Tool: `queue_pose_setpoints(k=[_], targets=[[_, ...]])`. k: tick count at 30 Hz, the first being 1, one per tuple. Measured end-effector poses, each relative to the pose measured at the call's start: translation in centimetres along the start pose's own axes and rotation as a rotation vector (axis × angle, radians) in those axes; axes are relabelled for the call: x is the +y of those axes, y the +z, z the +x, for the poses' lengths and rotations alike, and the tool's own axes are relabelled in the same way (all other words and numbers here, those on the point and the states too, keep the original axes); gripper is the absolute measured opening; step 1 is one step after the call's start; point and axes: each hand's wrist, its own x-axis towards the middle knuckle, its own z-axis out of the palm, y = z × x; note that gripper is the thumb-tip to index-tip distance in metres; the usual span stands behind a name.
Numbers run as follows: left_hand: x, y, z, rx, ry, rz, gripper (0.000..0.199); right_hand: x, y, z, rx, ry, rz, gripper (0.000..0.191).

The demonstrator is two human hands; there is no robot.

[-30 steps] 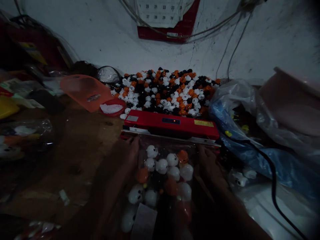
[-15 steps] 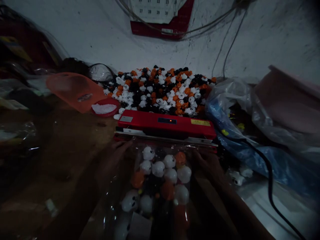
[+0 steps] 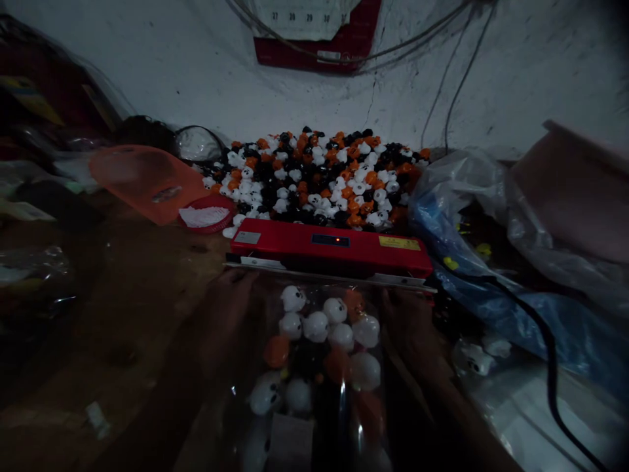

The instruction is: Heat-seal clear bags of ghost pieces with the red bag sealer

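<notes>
Left hand (image 3: 230, 298): set near the left end of the red sealer (image 3: 331, 249); finger grip cannot be told (too dark). Clear bag (image 3: 343, 393): lower centre, holding toy figures, upper edge at the front bar (image 3: 329, 276). Right hand (image 3: 407, 324): beside the bag's right edge; finger grip likewise cannot be told. Risks: uneven tension from the left could crease the film; figures crowding the bar could be pinched; fingertips near its right end could be caught. Room: tabletop (image 3: 142, 282) extends left; figure pile (image 3: 319, 177) limits upper centre; black cord (image 3: 551, 373) limits right.
</notes>
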Motion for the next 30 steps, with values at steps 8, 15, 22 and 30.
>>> queue_pose_setpoints(k=[8,15,22,30], targets=[[-0.1,0.7,0.6,0.015,0.004,-0.014,0.025,-0.2,-0.4,-0.1,-0.008,-0.087,-0.142,0.046],[-0.8,0.3,0.1,0.115,-0.063,-0.109,0.022,-1.8,-4.7,-0.1,0.024,-0.12,-0.259,0.052],[-1.4,-1.3,-0.8,0.16,-0.102,0.014,0.019,-10.8,-3.8,3.8,-0.25,-0.611,-0.169,0.04],[1.6,-2.0,-0.3,0.001,0.116,0.039,0.013,-12.2,-0.3,6.9,-0.578,-0.744,-0.42,0.03]])
